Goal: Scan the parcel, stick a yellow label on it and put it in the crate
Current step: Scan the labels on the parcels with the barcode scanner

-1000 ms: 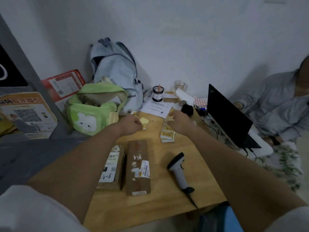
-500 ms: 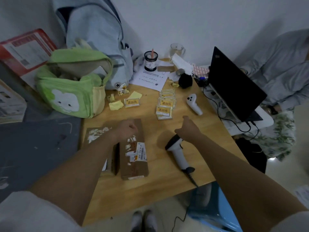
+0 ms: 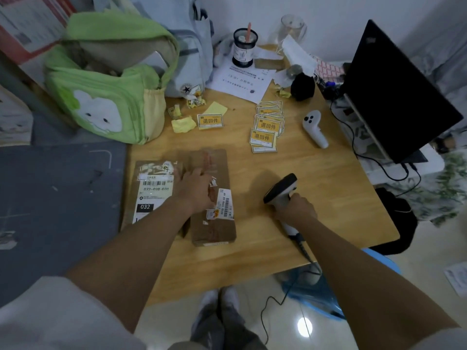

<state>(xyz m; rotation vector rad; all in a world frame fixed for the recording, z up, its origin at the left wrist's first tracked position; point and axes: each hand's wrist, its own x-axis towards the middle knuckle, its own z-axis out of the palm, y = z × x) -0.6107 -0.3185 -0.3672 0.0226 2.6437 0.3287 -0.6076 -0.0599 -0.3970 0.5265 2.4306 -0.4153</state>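
1. Head view, centre of the frame: 2 brown parcels are lying side by side, touching, on the wooden table.
2. The left hand is resting flat, fingers loosely spread, on the right parcel, which is carrying a small white barcode sticker.
3. The left parcel, at the table's left edge, is showing a large white shipping label.
4. Right of centre, the right hand is wrapping closed around the handle of the barcode scanner, its dark head pointing toward the upper right.
5. Above, a stack of yellow labels is lying fanned out; a single yellow label is sitting nearer the green bag.
6. At the upper right, a black laptop is standing open.
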